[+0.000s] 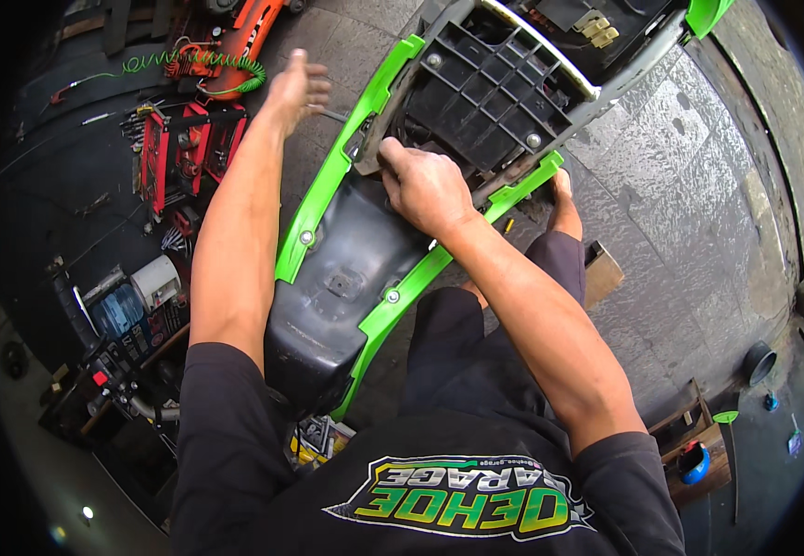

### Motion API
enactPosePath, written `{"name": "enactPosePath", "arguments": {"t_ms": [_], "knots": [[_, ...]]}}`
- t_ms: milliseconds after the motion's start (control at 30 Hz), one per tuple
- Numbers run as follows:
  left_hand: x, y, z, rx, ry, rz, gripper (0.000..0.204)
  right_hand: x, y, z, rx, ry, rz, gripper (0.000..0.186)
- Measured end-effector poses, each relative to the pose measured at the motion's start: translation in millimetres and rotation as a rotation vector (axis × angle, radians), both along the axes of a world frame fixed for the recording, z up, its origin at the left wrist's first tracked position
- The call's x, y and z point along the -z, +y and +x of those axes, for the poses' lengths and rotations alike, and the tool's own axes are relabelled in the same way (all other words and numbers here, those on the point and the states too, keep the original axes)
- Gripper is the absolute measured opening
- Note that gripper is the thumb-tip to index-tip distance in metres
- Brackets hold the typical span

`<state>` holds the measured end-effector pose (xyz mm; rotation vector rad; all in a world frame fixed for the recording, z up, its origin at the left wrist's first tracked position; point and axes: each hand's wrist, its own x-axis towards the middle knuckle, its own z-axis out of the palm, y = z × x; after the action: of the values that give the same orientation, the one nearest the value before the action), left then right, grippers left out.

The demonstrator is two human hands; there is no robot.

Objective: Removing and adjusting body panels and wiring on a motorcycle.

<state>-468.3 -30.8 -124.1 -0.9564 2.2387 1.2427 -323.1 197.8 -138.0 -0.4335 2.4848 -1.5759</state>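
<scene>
A: Where does the black mudguard (339, 273) lie?

B: In front of the person and a little to the left, between two green trims, the left trim (323, 206) and the right trim (417, 281). Its long axis runs away from the body on a slant, the far end leaning right, toward the black grid panel (492, 85).

A: Which hand is nearer to it?

B: The right hand (428, 193). It is at the mudguard's far end, just on the near side of the grid panel, so most of the mudguard stretches back toward the body and to the left of that grip. The right forearm (545, 306) passes above the right trim.

A: What does that grip have?

B: The fingers curl inward, but their tips are hidden, so I cannot tell whether they close on anything.

A: And the left hand (298, 94)?

B: It is outside the left trim, apart from it, thumb raised and fingers extended. That grip is loose, with nothing seen in it.

A: Farther out?

B: A green coiled hose (255, 79) lies left of the left hand, and a red tool tray (153, 162) sits left of that arm. On the other side, a wooden block (606, 275) is on the grey floor (661, 181).
</scene>
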Motion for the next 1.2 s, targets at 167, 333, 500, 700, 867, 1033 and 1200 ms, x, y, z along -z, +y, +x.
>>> {"name": "enactPosePath", "arguments": {"t_ms": [167, 333, 500, 700, 867, 1033, 1200], "knots": [[54, 19, 7, 0.17, 0.025, -0.014, 0.09, 3, -2, -4, -0.033, -0.013, -0.013, 0.015], [77, 20, 7, 0.374, -0.038, -0.176, 0.091, -10, 9, 10, 0.048, 0.0, -0.095, 0.024], [29, 41, 29, 0.448, 0.148, -0.216, 0.089, -12, 81, 113, 0.294, -0.26, -0.198, 0.018], [-11, 78, 73, 0.662, 0.15, -0.473, 0.085, 93, 108, 134, 1.132, -1.002, -0.877, 0.073], [-17, 82, 71, 0.636, 0.112, -0.414, 0.085, 91, 78, 84, 1.26, -0.948, -0.879, 0.084], [-13, 81, 72, 0.601, 0.138, -0.367, 0.083, 80, 44, 37, 1.153, -0.643, -1.365, 0.037], [-12, 75, 66, 0.564, 0.068, -0.287, 0.086, 74, 49, 41, 0.963, -0.744, -1.453, 0.035]]}}
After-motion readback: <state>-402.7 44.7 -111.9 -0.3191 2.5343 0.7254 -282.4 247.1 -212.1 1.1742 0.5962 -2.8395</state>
